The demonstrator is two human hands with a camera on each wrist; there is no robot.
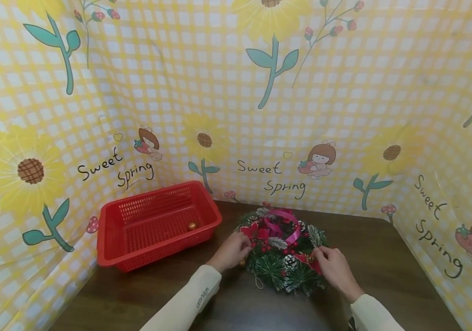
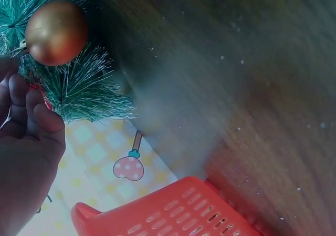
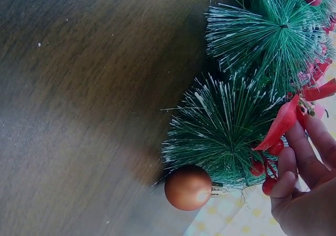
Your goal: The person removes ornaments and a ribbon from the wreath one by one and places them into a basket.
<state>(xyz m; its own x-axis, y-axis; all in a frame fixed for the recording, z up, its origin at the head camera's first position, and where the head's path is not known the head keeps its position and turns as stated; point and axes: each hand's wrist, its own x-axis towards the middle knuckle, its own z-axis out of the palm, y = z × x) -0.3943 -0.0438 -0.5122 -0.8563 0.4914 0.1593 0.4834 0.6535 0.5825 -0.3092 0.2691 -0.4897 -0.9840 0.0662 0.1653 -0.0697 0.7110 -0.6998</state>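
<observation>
Round bristly green wreath [image 1: 275,272], white-tipped, super hot-pink curly ribbon [image 1: 295,235], rectangular all-red plastic basket [image 1: 161,253], plus yellow-and-white gingham backdrop [image 1: 186,69].

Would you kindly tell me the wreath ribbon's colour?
The ribbon is pink, clearest in the head view.

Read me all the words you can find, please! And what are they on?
"Sweet Spring": on the cloth, left part.
"Sweet Spring": on the cloth, middle.
"Sweet Spring": on the cloth, right part.
Left sleeve: small slanted letters, maybe "LetsSlim", but too small to be sure.
Left wrist view: a black mark on the cloth, mostly hidden, can't be read.
</observation>
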